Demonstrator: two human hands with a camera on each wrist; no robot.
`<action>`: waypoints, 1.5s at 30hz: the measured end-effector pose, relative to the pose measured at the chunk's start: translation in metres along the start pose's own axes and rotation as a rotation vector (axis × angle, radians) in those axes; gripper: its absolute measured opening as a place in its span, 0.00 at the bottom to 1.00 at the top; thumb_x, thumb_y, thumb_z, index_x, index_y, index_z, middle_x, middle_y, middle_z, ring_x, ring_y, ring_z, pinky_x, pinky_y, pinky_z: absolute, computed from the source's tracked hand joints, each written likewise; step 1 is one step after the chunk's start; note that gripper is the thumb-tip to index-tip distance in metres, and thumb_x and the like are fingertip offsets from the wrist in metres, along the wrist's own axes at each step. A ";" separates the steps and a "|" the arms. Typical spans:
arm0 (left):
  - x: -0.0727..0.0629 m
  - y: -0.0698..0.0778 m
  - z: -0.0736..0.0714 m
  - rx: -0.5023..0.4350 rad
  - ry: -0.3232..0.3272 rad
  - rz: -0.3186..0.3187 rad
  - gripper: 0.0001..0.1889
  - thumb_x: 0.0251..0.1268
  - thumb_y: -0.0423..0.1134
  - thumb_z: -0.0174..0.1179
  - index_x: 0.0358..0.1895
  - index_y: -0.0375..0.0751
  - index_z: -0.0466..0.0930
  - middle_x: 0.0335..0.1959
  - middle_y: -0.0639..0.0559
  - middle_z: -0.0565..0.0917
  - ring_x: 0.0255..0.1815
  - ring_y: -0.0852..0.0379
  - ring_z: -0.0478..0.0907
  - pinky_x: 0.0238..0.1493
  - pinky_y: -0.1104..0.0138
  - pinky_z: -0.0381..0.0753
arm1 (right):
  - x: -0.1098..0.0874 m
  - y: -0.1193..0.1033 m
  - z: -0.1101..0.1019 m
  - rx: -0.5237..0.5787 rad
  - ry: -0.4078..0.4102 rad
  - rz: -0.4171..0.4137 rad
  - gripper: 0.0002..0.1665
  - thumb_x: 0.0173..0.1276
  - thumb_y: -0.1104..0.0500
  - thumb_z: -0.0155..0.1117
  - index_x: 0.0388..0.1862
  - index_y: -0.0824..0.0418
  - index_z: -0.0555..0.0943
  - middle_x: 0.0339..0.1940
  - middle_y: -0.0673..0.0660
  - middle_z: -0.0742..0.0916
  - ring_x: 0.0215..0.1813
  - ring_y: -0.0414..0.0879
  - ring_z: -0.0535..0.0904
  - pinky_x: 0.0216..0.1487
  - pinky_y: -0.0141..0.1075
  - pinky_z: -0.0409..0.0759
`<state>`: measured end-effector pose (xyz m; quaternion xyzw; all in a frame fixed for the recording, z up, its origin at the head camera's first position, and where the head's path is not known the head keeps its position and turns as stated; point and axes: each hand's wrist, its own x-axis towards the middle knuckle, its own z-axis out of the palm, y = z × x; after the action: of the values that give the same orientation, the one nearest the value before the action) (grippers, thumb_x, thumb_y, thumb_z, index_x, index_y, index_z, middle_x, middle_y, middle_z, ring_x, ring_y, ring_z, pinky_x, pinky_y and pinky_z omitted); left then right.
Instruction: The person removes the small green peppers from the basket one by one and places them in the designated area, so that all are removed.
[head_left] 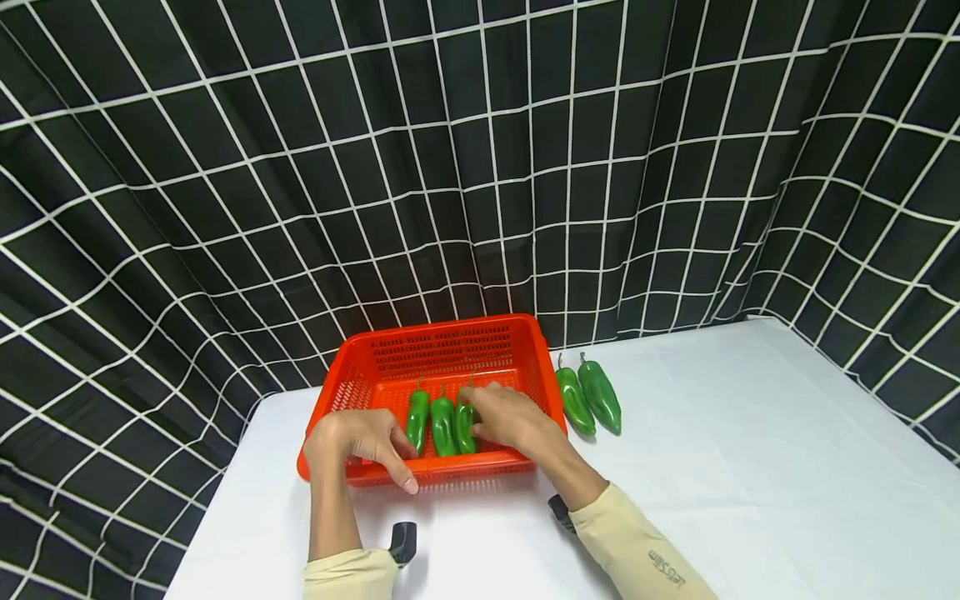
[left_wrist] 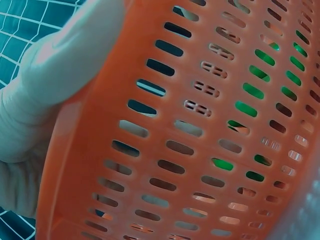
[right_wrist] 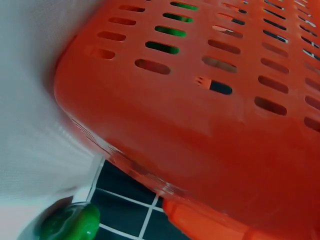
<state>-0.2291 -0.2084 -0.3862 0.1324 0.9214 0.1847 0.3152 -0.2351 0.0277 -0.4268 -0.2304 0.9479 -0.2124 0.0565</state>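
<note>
Reaching: right hand [head_left: 512,414] (grip: can't tell) | left hand [head_left: 360,433]: spread | basket [head_left: 480,461]: 3 peppers [head_left: 443,427], 2 outside

- Basket [head_left: 495,460]: red plastic, slotted walls, upright.
- Left pepper [head_left: 417,417], middle pepper [head_left: 443,427], third pepper [head_left: 466,429]: glossy green, stemmed, lying side by side inside, stems toward far wall; third partly hidden.
- Outer peppers [head_left: 600,397]: two, green, stemmed, adjacent, lying just right of basket; rightmost broader, darker.
</note>
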 end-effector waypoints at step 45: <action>0.000 -0.001 0.002 0.010 0.002 -0.016 0.26 0.43 0.51 0.82 0.52 0.57 0.92 0.50 0.64 0.91 0.44 0.60 0.74 0.38 0.66 0.70 | -0.006 0.002 0.003 -0.081 0.047 0.216 0.16 0.58 0.74 0.69 0.38 0.56 0.77 0.31 0.57 0.83 0.37 0.54 0.82 0.41 0.51 0.82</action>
<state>-0.2278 -0.2083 -0.3884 0.1262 0.9237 0.1778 0.3150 -0.2300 0.0305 -0.4304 -0.1240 0.9762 -0.1717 0.0476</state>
